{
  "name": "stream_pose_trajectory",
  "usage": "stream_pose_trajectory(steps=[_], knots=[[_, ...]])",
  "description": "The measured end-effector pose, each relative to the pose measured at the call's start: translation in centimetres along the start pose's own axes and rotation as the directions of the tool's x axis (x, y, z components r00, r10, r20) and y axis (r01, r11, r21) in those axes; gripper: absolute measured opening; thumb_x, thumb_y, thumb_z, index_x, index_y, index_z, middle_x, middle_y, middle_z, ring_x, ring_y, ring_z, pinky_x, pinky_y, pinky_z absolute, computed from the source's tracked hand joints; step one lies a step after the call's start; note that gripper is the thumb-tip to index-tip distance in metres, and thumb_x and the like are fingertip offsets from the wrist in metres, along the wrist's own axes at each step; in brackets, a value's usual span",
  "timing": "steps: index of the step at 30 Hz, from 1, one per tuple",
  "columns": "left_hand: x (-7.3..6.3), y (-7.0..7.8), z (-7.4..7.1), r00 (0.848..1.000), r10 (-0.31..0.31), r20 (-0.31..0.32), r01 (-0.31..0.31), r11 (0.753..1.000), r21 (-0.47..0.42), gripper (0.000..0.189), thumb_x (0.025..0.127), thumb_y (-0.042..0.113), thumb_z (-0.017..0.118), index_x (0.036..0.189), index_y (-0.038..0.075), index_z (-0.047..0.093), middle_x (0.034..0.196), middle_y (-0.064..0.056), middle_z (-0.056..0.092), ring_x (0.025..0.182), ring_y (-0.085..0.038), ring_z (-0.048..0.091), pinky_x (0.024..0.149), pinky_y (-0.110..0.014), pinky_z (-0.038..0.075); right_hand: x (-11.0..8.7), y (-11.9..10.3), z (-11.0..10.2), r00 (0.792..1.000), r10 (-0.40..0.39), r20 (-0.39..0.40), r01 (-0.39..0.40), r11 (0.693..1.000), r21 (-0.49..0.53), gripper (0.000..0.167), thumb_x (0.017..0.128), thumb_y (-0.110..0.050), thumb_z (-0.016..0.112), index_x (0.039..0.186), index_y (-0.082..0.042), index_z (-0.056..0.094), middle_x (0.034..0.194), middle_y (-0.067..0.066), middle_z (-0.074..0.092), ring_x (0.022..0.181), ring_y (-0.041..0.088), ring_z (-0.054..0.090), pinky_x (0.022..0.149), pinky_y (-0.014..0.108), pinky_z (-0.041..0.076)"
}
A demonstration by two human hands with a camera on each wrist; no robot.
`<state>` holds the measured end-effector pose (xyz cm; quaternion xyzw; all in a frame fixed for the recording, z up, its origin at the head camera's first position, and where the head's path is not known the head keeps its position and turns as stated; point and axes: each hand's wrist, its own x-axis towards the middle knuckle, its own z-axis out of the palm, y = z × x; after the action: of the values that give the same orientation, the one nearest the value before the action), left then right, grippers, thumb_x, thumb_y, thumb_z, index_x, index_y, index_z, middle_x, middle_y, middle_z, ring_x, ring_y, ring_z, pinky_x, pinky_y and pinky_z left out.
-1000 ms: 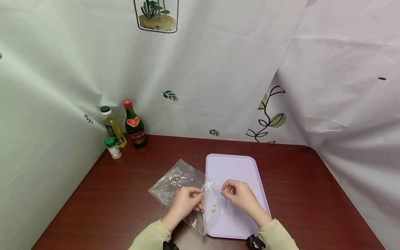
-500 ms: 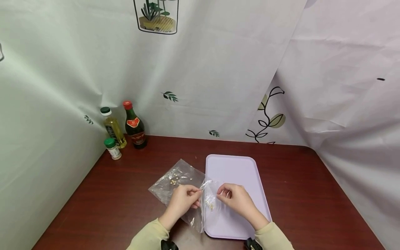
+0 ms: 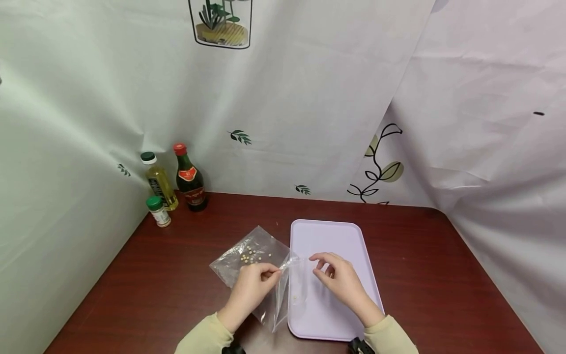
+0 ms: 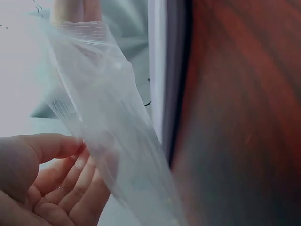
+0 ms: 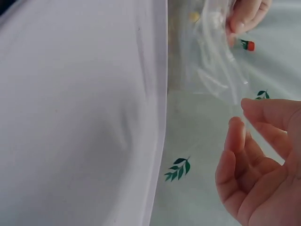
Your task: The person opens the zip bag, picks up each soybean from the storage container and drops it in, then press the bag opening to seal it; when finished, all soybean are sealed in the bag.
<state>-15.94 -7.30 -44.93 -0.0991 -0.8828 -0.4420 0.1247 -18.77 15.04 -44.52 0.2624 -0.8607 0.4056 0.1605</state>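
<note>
A clear zip-top plastic bag (image 3: 230,265) lies on the table, its mouth end raised over the left edge of a lilac tray (image 3: 327,238). Several small round pale-yellow pieces (image 3: 245,258) show in its far part. My left hand (image 3: 251,287) pinches the bag near its mouth between thumb and forefinger. Above the tray is my right hand (image 3: 342,282), its thumb and forefinger parted and nothing between them. In the right wrist view its fingertips sit just beside the bag's edge (image 5: 211,61). Ridged zip lines (image 4: 89,37) show in the left wrist view.
At the back left of the dark red table (image 3: 208,236) stand a dark bottle with a red cap (image 3: 191,182), an oil bottle (image 3: 160,184) and a small green-capped jar (image 3: 159,212). A printed cloth (image 3: 283,98) hangs behind.
My left hand has shifted slightly left, drawing the bag's mouth with it. My right thumb and forefinger have spread apart. The pieces near the mouth now show only faintly.
</note>
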Motion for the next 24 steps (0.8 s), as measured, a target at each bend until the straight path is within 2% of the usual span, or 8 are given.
stream_pose_trajectory(steps=[3,6,9,12,15,20,24], knots=[[-0.2,0.4,-0.9,0.997,0.066,-0.03,-0.062,0.992,0.112,0.005,0.081,0.013,0.072,0.078,0.016,0.075,0.066,0.011,0.067,0.058,0.006,0.053,0.053,-0.013,0.047,0.1,0.0,0.0,0.998,-0.066,0.009,0.066,0.997,0.04,0.037,0.071,0.009,0.074,0.104,-0.008,0.069,0.093,0.006,0.067,0.061,-0.002,0.051,0.051,0.018,0.049],[-0.3,0.9,-1.7,0.994,0.104,-0.014,-0.101,0.984,0.15,0.004,0.081,0.013,0.072,0.08,0.016,0.075,0.072,0.008,0.07,0.062,0.003,0.058,0.056,-0.014,0.05,0.2,0.0,0.2,0.993,-0.116,0.032,0.113,0.989,0.092,0.041,0.073,0.01,0.073,0.112,-0.005,0.068,0.113,0.013,0.065,0.067,0.001,0.057,0.057,0.021,0.054],[-0.5,1.3,-2.5,0.992,0.127,0.014,-0.128,0.978,0.165,0.003,0.081,0.013,0.073,0.082,0.014,0.075,0.076,0.005,0.071,0.064,0.0,0.062,0.057,-0.015,0.052,0.3,-0.2,0.3,0.987,-0.148,0.06,0.138,0.98,0.14,0.042,0.077,0.009,0.071,0.116,-0.004,0.066,0.125,0.015,0.061,0.071,0.004,0.062,0.063,0.022,0.057],[-0.6,1.5,-3.1,0.989,0.141,0.047,-0.147,0.977,0.155,0.003,0.083,0.015,0.072,0.082,0.013,0.075,0.077,0.004,0.072,0.064,-0.001,0.063,0.057,-0.015,0.053,0.5,-0.6,0.3,0.983,-0.158,0.089,0.138,0.972,0.191,0.038,0.08,0.006,0.07,0.116,-0.003,0.066,0.124,0.013,0.062,0.073,0.005,0.065,0.067,0.023,0.058],[-0.8,1.6,-3.4,0.985,0.16,0.065,-0.168,0.976,0.142,0.004,0.083,0.016,0.072,0.082,0.014,0.075,0.077,0.004,0.072,0.064,-0.001,0.063,0.057,-0.014,0.053,0.5,-1.1,0.3,0.982,-0.143,0.12,0.114,0.968,0.222,0.032,0.082,0.003,0.069,0.113,-0.002,0.067,0.114,0.012,0.067,0.074,0.004,0.065,0.068,0.023,0.058],[-1.2,2.0,-3.6,0.98,0.19,0.049,-0.196,0.969,0.152,0.004,0.083,0.017,0.072,0.081,0.016,0.075,0.078,0.005,0.072,0.065,0.0,0.063,0.057,-0.013,0.053,0.6,-1.8,0.3,0.985,-0.127,0.118,0.095,0.966,0.242,0.021,0.083,0.002,0.068,0.103,-0.003,0.07,0.105,0.01,0.071,0.081,0.005,0.066,0.068,0.023,0.059],[-1.5,2.5,-4.0,0.977,0.213,0.022,-0.213,0.955,0.208,0.005,0.083,0.019,0.072,0.08,0.016,0.075,0.078,0.007,0.071,0.064,0.002,0.061,0.057,-0.011,0.051,0.6,-2.2,0.2,0.987,-0.13,0.098,0.095,0.95,0.298,0.013,0.084,0.0,0.068,0.096,-0.004,0.071,0.103,0.011,0.071,0.076,0.009,0.067,0.064,0.023,0.059]])
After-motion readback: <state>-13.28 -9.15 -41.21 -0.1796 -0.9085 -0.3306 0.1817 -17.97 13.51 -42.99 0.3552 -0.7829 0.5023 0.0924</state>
